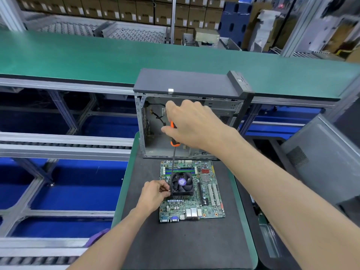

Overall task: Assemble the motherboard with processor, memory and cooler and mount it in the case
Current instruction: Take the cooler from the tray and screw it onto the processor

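The right hand (191,124) has its grip closed on the screwdriver (173,152) handle; below it the left hand (155,193) pinches the tip at the cooler (182,185). The motherboard (191,191) lies flat on the table (194,246), thin and fragile; I would take it by the edges.

Background stuff here: a long green belt (78,55) runs across the whole width, sitting on a grey aluminium frame (64,86). Under and beside it on the left are roller tracks (64,146) with blue flooring (74,193) showing between the bars. The work sits on a dark mat (187,244) laid over a green-edged table (124,184). Way at the back there's a wall of stacked cardboard boxes (120,8), a couple of ball-transfer tables (124,33), and some dark blue crates (235,22). A grey panel (319,158) with a vent grille leans on the right. Something purple (97,237) pokes out bottom left, can't tell what.
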Tool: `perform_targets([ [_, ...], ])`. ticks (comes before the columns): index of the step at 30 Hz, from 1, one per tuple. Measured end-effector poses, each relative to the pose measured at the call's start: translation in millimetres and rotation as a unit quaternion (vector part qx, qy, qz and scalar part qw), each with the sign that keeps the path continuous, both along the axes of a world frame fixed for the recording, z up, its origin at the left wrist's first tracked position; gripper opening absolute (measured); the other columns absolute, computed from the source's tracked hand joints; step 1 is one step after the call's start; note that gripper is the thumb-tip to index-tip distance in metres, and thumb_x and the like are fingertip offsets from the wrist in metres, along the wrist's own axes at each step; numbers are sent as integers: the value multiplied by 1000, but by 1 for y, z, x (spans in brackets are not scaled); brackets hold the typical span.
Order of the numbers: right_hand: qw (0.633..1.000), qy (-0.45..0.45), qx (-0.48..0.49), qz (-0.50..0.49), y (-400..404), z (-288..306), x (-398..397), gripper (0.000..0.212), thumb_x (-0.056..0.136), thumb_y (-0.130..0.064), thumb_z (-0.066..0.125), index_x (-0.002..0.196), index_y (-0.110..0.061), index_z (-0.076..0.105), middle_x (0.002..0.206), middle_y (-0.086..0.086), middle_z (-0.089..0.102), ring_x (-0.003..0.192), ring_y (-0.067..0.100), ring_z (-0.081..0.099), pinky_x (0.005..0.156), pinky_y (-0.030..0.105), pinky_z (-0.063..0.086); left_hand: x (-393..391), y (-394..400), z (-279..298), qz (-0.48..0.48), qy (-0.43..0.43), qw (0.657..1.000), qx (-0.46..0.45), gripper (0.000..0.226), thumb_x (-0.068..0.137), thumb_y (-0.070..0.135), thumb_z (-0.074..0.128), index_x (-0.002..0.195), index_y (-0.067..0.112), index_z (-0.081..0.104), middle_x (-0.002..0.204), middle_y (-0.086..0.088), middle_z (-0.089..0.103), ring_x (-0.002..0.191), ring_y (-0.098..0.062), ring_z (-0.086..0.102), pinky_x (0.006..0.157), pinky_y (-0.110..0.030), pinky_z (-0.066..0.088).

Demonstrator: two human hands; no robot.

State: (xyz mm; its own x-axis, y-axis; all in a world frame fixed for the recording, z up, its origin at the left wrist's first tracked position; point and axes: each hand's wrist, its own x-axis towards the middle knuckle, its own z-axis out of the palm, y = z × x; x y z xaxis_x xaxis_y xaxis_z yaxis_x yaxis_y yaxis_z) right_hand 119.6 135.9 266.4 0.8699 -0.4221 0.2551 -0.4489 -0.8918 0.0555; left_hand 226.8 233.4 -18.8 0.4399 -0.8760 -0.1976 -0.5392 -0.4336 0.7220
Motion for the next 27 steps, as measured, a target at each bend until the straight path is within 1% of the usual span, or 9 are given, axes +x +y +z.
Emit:
perform_targets([
  [1, 1000, -5, -8, 2, -1, -1, 0, 36, 93, -47, 56, 94, -15, 38, 69, -2, 28, 71, 32, 41, 62, 40, 34, 0, 0, 0, -3, -4, 1000, 1, 26, 79, 18, 83, 69, 31, 64, 74, 12, 70, 74, -3, 66, 77, -21, 53],
  [3, 999, -14, 42, 19, -5, -2, 0, 32, 88, -45, 58, 95, -18, 41, 72, -1, 39, 75, 34, 48, 63, 40, 39, 0, 0, 1, -15, -13, 1000, 1, 25, 81, 20, 80, 68, 32, 62, 73, 13, 70, 74, -1, 65, 77, -22, 53],
  [6, 988, -30, 147, 44, -11, -1, -4, 24, 77, -25, 60, 95, -23, 45, 78, -1, 52, 79, 30, 54, 65, 40, 48, -1, 0, 1, -17, -20, 1000, -4, 23, 84, 23, 77, 69, 33, 61, 73, 12, 70, 73, -2, 65, 77, -25, 53],
  [11, 985, -57, 159, 30, -20, -4, -8, 21, 74, -16, 61, 90, -21, 50, 70, -6, 50, 66, 15, 47, 58, 31, 34, 0, 0, -1, -14, -17, 1000, -9, 22, 85, 26, 75, 71, 35, 60, 72, 8, 71, 73, -8, 66, 76, -28, 55],
  [16, 981, -117, 154, 24, -27, 0, -12, 18, 72, -13, 64, 86, -18, 53, 63, -10, 49, 61, 9, 45, 54, 29, 34, 7, -6, 3, -22, -33, 999, -11, 23, 81, 12, 66, 70, 32, 63, 72, 11, 71, 74, -6, 67, 77, -29, 57],
  [19, 979, -134, 152, 17, -31, 0, -13, 19, 73, -13, 64, 86, -20, 52, 63, -7, 51, 62, 11, 47, 54, 28, 32, 11, -16, 9, 22, -54, 996, -65, 21, 85, 12, 71, 93, 29, 64, 90, 14, 66, 82, -3, 63, 81, -30, 54],
  [22, 979, -134, 154, 6, -34, -8, -13, 20, 76, -15, 64, 88, -21, 50, 68, -4, 52, 66, 13, 47, 57, 31, 38, 12, -29, 10, -15, -68, 997, -43, 28, 88, 17, 72, 113, 25, 63, 106, 12, 55, 99, -15, 53, 86, -31, 44],
  [25, 980, -128, 154, -6, -35, -17, -12, 21, 77, -16, 63, 90, -22, 48, 72, -4, 51, 74, 23, 48, 64, 36, 43, 14, -38, 10, -22, -52, 998, -6, 18, 87, 16, 72, 101, 24, 65, 95, -3, 68, 90, -27, 62, 79, -33, 48],
  [27, 981, -124, 147, -10, -36, -20, -11, 21, 77, -16, 62, 90, -22, 47, 71, -4, 51, 76, 27, 49, 67, 38, 45, 16, -39, 10, -4, -47, 999, -13, 20, 83, 16, 76, 88, 28, 61, 85, 1, 69, 79, -24, 63, 74, -31, 50],
])
